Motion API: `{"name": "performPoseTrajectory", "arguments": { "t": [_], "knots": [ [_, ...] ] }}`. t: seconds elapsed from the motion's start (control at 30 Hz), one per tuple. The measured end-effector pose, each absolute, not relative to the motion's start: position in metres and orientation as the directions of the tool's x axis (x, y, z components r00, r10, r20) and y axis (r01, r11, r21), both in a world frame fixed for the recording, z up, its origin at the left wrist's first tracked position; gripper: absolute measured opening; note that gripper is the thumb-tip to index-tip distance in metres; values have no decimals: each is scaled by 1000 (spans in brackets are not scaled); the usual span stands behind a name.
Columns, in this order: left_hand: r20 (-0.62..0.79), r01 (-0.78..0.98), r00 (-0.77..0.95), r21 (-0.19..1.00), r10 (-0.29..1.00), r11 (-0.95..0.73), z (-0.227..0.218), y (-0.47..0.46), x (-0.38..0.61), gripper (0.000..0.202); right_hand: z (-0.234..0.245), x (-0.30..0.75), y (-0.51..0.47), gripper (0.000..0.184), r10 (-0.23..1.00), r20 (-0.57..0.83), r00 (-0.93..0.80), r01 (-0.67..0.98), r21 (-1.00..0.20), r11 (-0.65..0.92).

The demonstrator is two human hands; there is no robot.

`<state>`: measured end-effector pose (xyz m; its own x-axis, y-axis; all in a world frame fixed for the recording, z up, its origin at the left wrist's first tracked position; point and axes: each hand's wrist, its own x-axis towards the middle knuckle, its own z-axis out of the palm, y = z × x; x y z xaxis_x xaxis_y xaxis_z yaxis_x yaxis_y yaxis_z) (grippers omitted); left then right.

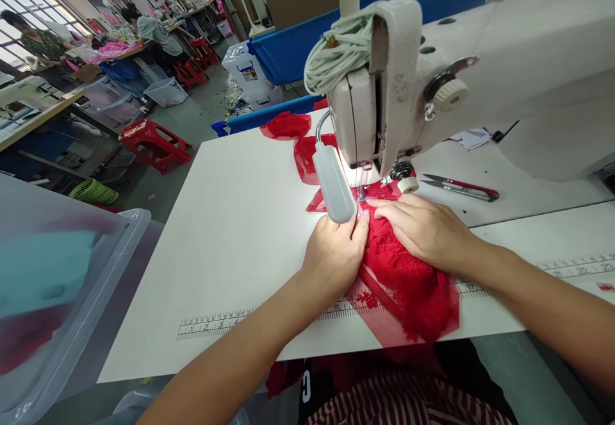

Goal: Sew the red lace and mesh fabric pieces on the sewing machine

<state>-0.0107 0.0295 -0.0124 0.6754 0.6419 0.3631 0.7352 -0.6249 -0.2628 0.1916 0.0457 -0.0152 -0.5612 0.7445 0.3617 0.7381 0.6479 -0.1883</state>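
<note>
Red lace fabric [403, 284] with sheer mesh parts lies bunched under the sewing machine [358, 114] and hangs over the table's front edge. My left hand [335, 249] is closed on its left edge, thumb and fingertips just in front of the presser foot [361, 195]. On the right, my right hand [423, 229] presses and grips the same fabric, fingers pointing at the needle; part of its grip is hidden. A grey lamp head [335, 184] on a bendy neck hangs above my left fingers. Thread snips [461, 188] with a red handle lie right of the needle.
More red sheer pieces [286, 126] lie behind the lamp on the white table [230, 220], which has a printed ruler along its front. At left stands a clear plastic bin [120, 239]. A red stool [154, 145] and co-workers at tables are farther back.
</note>
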Motion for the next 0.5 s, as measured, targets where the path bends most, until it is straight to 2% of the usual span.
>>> {"name": "performPoseTrajectory", "arguments": {
  "t": [0.2, 0.37, 0.5],
  "knots": [
    [380, 740, 666, -227, 642, -633, -11, 31, -11, 33, -14, 192, 47, 36, 759, 314, -571, 754, -166, 636],
    [335, 750, 660, -245, 672, -615, -9, 30, -11, 37, -16, 191, 48, 41, 755, 348, -555, 757, -164, 632],
    [351, 749, 661, -251, 664, -613, -8, 30, -12, 37, -17, 190, 48, 41, 750, 360, -555, 752, -168, 638]
  ]
}}
